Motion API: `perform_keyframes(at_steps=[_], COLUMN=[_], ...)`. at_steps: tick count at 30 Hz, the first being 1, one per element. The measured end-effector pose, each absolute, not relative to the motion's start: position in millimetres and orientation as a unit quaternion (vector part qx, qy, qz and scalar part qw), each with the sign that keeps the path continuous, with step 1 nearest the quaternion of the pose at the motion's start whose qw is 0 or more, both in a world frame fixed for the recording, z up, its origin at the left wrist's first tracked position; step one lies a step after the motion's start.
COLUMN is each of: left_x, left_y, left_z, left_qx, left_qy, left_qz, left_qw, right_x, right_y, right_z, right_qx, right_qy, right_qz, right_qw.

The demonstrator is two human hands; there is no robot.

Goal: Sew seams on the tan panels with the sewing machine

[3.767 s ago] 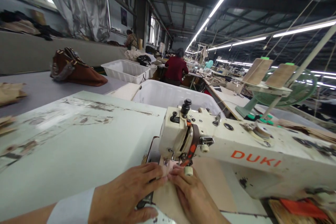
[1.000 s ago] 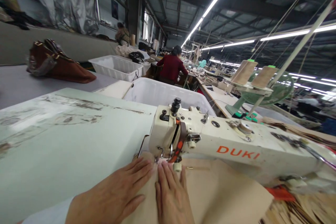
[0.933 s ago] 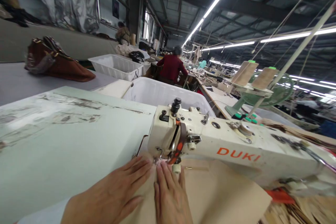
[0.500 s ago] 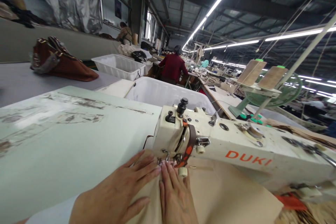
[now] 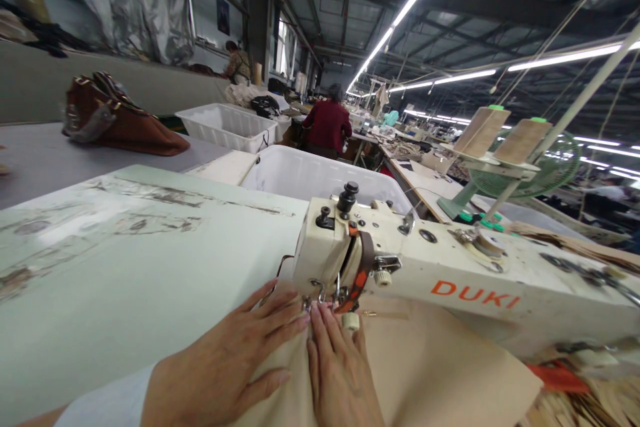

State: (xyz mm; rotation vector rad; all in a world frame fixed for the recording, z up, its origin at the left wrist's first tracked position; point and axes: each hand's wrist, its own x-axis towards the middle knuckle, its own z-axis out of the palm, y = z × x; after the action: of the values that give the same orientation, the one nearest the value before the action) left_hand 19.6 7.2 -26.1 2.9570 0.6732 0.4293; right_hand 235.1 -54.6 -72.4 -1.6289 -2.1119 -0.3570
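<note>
A beige sheet of leather or fabric [image 5: 440,360] lies under the head of a white sewing machine [image 5: 415,267] lettered DUKI. My left hand [image 5: 240,347] rests flat on its left part, fingers stretched toward the needle area. Beside it my right hand [image 5: 340,367] presses down on the sheet, fingers extended, with its fingertips right at the presser foot. The needle point is hidden by the fingertips and machine parts. A zipper end with a small metal pull [image 5: 370,313] shows on the sheet right of the foot.
Left is a pale green worn tabletop [image 5: 150,260], with a brown leather handbag [image 5: 120,120] behind it. White plastic bins [image 5: 325,173] stand beyond the machine. Thread cones [image 5: 483,137] and a green fan [image 5: 545,160] are at right. A person in dark red [image 5: 327,123] sits ahead.
Both hands stay pressed on the beige sheet and have shifted very slightly right in view. The camera view has moved a little.
</note>
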Motion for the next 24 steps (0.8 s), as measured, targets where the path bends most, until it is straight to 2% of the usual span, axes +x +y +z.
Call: perform_keyframes(at_steps=[11, 24], left_x=[21.0, 22.4], left_y=[8.9, 12.1], left_z=[-20.8, -32.0], left_qx=[0.964, 0.963], left_qy=[0.213, 0.197], left_qz=[0.146, 0.185], left_qw=[0.070, -0.008], right_x=[234.8, 231.4], right_y=[-56.0, -60.3], right_z=[-69.4, -59.9], right_qx=[-0.606, -0.633], right_qy=[-0.764, -0.731], right_qz=[-0.096, -0.085], right_qw=[0.198, 0.242])
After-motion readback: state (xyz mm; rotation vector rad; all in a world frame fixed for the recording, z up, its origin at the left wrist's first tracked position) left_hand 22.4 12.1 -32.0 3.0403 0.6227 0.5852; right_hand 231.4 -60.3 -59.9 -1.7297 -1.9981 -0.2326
